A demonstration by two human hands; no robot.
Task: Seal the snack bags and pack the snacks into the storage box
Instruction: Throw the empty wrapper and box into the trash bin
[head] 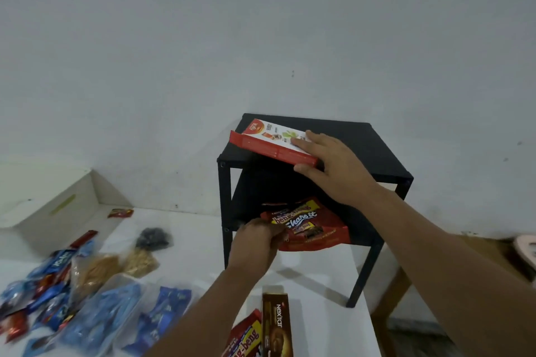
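Note:
A black two-level rack [385, 159] stands on the white table by the wall. My right hand [333, 165] holds a red and white snack box [269, 140] at its near end, fingers on top and thumb at the side, on the rack's top level. My left hand [255, 243] grips the left edge of a red Beng-Beng Share It bag [310, 229] lying on the lower level. A white storage box [49, 206] sits at the far left.
Several blue, red and clear snack packets [95, 298] are scattered on the white table [203, 243] at the left. A brown Nextar box [275, 324] and another Beng-Beng bag [246, 333] lie near the front edge. A wooden chair [397, 284] stands to the right of the table.

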